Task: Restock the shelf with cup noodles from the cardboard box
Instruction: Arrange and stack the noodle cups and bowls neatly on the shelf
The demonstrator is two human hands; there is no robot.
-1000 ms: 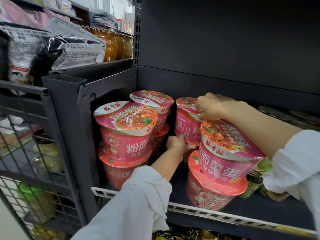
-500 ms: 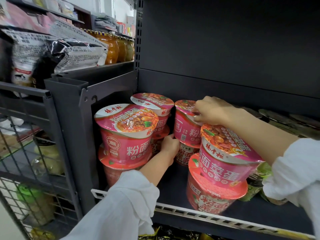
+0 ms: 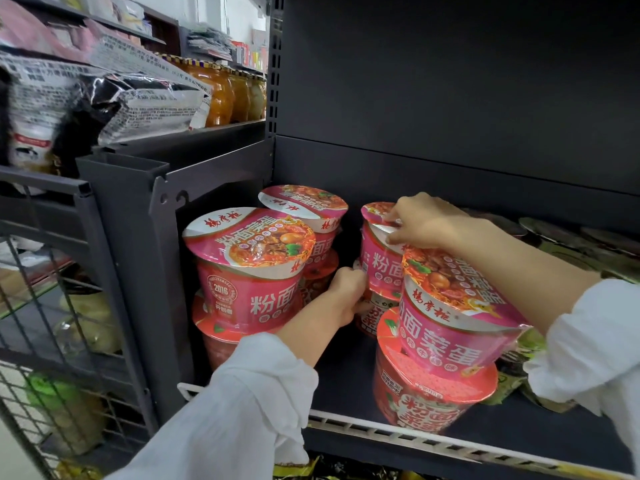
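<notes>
While both arms reach into the dark shelf [image 3: 346, 382], the right hand [image 3: 426, 221] lies curled over the lid of the pink cup [image 3: 377, 251] at the far middle, its fingertips [image 3: 393, 239] pinching the lid's near rim. Just below, the left hand [image 3: 346, 292] wraps its fingers round the red cup [image 3: 372, 315] on which that pink cup stands, gripping it at the side. Both sleeves are white and loose.

Near the right arm stands another stack: a pink cup noodle [image 3: 457, 317], tilted a little toward the front, on top of a red one [image 3: 426, 400] at the shelf's near edge. On the left side are two more stacks, a near one [image 3: 249, 275] and a far one [image 3: 304, 213], each a pink cup over a red cup. Farther right on the same shelf lie darker, greenish packs [image 3: 530, 386], partly hidden behind the right sleeve.

Left of the shelf's upright post, a wire rack [image 3: 41, 306] holds blurred goods. Above it lie silvery printed bags [image 3: 138, 98] and, farther back, a row of orange jars [image 3: 221, 95].
</notes>
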